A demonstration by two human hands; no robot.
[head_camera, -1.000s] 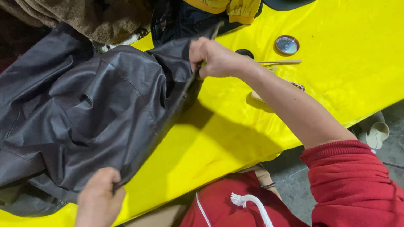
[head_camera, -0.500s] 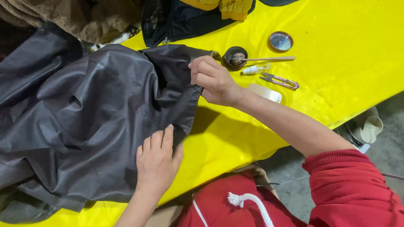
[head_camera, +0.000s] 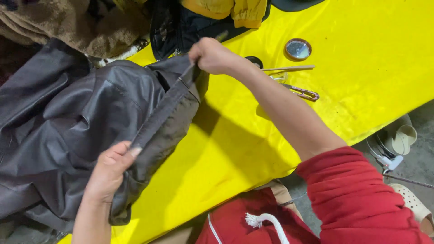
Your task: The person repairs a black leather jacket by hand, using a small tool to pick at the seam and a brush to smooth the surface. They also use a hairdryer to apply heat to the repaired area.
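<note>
Gripping one edge of a dark grey jacket (head_camera: 77, 131), both hands hold it taut between them. Left hand (head_camera: 108, 174) is closed, thumb pinching the near end of the edge strip (head_camera: 160, 113); right hand (head_camera: 212, 56) is fisted on the far end, raised above the cloth.

Strip's long axis runs diagonally, from the left hand up and away to the right hand. Bulk of the jacket lies left of that line, spread and creased on the yellow table cover (head_camera: 361, 54), a fold hanging below the strip. Left hand sits nearer the body; right arm is stretched out across the cover.

Beyond the strip's far end, just past the right hand: a round mirror (head_camera: 298, 49), a thin pale stick (head_camera: 289, 68), small metal clippers (head_camera: 304, 93). Behind the jacket: brown fleecy fabric (head_camera: 68, 27) and a dark and yellow garment (head_camera: 221, 13). Red sleeve (head_camera: 357, 199) covers the right upper arm. Off the cover's right edge, pale sandals (head_camera: 402, 135) on the floor.
</note>
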